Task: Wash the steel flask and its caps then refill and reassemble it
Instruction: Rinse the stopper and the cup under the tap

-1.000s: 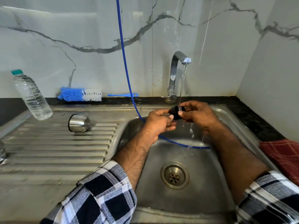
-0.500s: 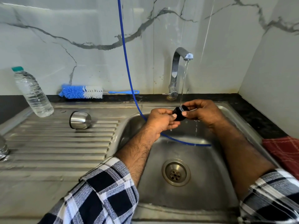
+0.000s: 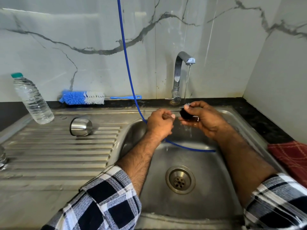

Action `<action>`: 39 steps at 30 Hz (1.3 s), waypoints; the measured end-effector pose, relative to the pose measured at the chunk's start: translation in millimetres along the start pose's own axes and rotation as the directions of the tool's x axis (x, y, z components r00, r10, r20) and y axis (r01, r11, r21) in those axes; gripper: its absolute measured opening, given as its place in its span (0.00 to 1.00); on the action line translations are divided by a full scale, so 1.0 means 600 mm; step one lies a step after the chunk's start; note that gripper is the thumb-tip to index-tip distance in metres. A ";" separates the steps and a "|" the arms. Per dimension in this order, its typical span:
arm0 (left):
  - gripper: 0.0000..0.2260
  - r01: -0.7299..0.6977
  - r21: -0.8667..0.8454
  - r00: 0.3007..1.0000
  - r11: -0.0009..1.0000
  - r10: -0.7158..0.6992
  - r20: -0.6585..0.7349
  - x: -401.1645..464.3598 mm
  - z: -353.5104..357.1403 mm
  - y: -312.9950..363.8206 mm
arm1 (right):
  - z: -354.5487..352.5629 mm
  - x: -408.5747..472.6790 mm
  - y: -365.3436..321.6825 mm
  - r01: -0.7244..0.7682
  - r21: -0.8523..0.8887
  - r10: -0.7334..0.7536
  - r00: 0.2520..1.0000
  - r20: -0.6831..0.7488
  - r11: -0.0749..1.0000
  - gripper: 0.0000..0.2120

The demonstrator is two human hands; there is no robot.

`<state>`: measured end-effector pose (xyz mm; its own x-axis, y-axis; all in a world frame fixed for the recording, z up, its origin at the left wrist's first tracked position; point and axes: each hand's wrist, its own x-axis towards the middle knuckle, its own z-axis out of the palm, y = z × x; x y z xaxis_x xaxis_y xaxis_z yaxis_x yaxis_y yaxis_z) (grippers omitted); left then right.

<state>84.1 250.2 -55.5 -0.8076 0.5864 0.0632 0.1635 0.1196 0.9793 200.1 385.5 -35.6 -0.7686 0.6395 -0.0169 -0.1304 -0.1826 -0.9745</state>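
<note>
you have two hands over the basin, the left hand and the right hand, and one small black cap between the right one's fingers. count one steel cup on its side, one plastic water bottle, one blue-and-white bottle brush and one red checked cloth. there is one tap, one blue hose, one sink and one drain.

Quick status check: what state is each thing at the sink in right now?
Tap: running.
Black cap: held in right hand under the stream.
Left hand: loosely closed beside the cap, apparently off it.
Steel cup: on its side on the drainboard.
Bottle: capped, leaning against the wall.
Brush: lying by the wall, unused.
Drain: unplugged.
Red cloth: lying at the right.
</note>
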 end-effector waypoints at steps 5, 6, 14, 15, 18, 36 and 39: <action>0.21 -0.152 -0.183 0.977 0.971 0.175 0.119 0.001 0.003 0.003 | 0.008 0.000 0.004 -0.009 -0.082 0.012 0.999 0.038 0.997 0.19; 0.21 -0.152 -0.202 0.973 0.967 0.183 0.143 0.000 0.006 0.003 | 0.008 0.001 0.004 -0.023 -0.082 0.025 0.999 0.022 0.996 0.19; 0.08 -0.078 -0.291 0.989 0.954 0.110 0.097 -0.001 -0.001 0.009 | 0.016 0.005 0.010 0.042 -0.145 -0.030 0.996 0.088 0.989 0.09; 0.07 -0.089 -0.292 0.990 0.952 0.116 0.077 0.001 -0.002 0.008 | 0.026 0.004 0.010 0.066 -0.238 -0.047 0.995 0.083 0.969 0.07; 0.04 -0.145 -0.274 0.988 0.951 0.152 0.007 0.005 -0.011 0.009 | 0.063 -0.003 0.004 0.130 -0.529 -0.126 0.991 0.044 0.839 0.14; 0.04 -0.245 -0.217 0.967 0.945 0.255 0.020 0.004 -0.002 0.024 | 0.076 -0.004 -0.010 0.199 -0.598 -0.292 0.954 -0.063 0.777 0.24; 0.10 -0.566 0.080 0.824 0.820 0.561 0.082 0.010 -0.008 0.010 | 0.057 -0.010 -0.026 -0.237 -0.345 0.226 0.971 -0.072 0.908 0.28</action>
<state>77.6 250.8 -48.0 -0.5273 0.6161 0.5852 0.6365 -0.1699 0.7524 185.3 359.2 -12.6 -0.7314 0.6334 -0.2528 0.2799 -0.0593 -0.9582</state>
